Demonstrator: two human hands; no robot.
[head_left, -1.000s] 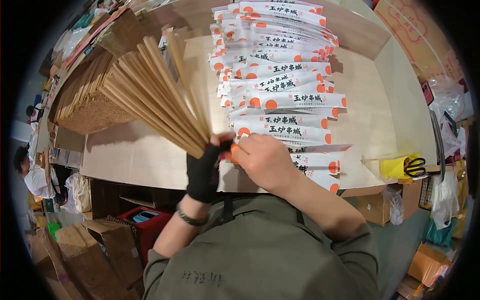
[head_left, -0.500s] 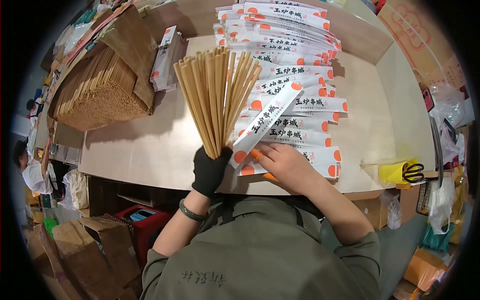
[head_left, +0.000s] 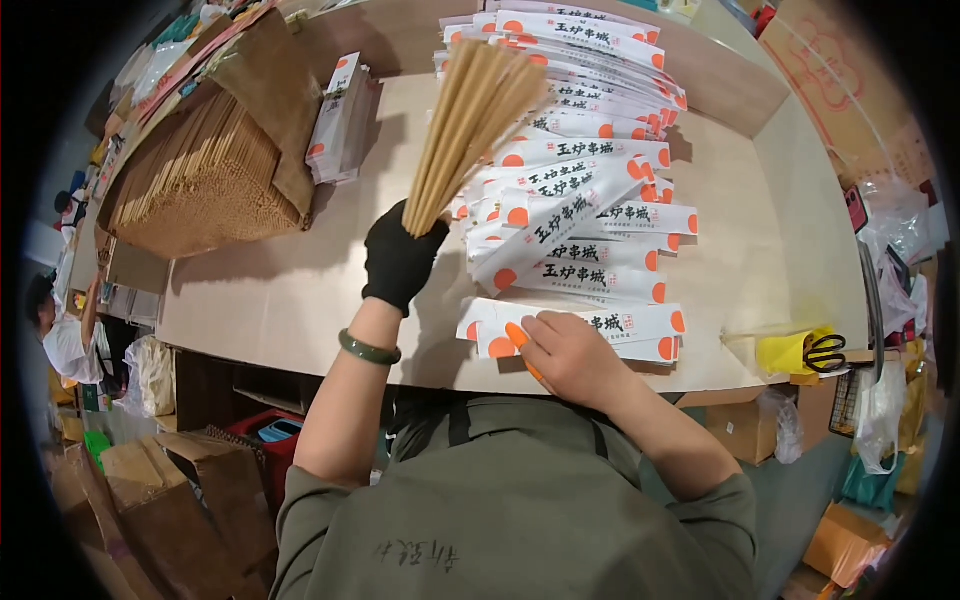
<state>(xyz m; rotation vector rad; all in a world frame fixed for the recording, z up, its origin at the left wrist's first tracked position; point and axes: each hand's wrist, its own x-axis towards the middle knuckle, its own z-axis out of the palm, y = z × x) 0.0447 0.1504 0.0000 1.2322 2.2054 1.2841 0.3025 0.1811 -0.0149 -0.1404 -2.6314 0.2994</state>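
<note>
Wooden sticks (head_left: 462, 130) in left hand (head_left: 403, 258); right hand (head_left: 568, 362), grip unclear, on black-lettered wrappers (head_left: 645, 336).

Left hand (head_left: 402, 258), black-gloved, left of centre: fist closed round the lower end of a bundle of tan sticks (head_left: 465, 130), upper ends fanned and slightly blurred. Green bangle (head_left: 370, 349) on that wrist. Right hand (head_left: 572, 357), lower centre: orange finger covers (head_left: 518, 337), fingers curled over white paper sleeves (head_left: 650, 348) near the table's front edge; grip unclear. Overlapping sleeve pile (head_left: 585, 150), upper centre. Open carton (head_left: 275, 110) of similar sticks, upper left. Black-handled scissors (head_left: 828, 353), right side, beside yellow wrapping (head_left: 785, 352).
</note>
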